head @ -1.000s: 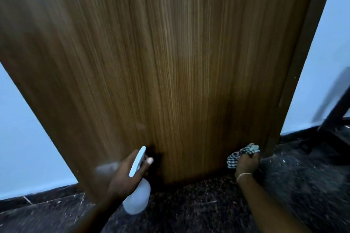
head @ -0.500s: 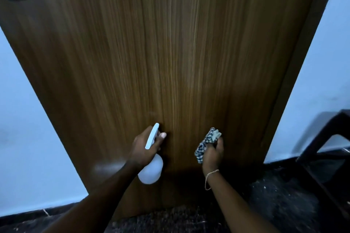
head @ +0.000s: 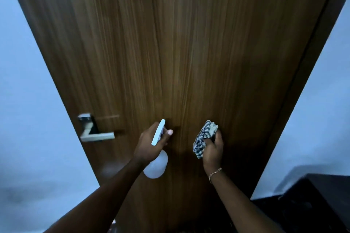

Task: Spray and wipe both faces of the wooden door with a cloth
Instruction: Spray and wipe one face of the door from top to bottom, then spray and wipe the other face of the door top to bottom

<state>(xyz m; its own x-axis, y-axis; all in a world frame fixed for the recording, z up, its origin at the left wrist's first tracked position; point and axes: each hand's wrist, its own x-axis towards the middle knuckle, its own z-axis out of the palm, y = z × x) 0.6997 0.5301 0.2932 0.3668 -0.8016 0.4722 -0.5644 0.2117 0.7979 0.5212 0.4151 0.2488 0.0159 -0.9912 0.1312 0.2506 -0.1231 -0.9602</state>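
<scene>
Both your hands are now higher on the door than half a second ago; the floor has left the view and a handle has come in at the left.

The tall brown wooden door [head: 189,43] fills the middle of the view, and its smooth face has fine vertical grain lines. The silver metal lever handle [head: 95,133] is angular and sits on a square plate near the left edge of the door. On both sides you see a plain pale blue wall [head: 28,100]. A dark piece of furniture [head: 312,206] stands at the lower right.

Your left hand [head: 149,145] is curled round the neck of the white plastic spray bottle [head: 156,166]. The flat narrow head of the bottle points up toward the door, the round body hangs under your palm, and one fingertip lies beside the head. Your right hand [head: 213,150] grips the crumpled dark-and-white checked cloth [head: 203,138] in a bunch, close in front of the door face. I cannot tell if the cloth touches the wood. A thin gold-coloured chain bracelet [head: 215,172] lies round your right wrist.

You see one door, one handle, one bottle, one cloth, one bracelet and two hands.
</scene>
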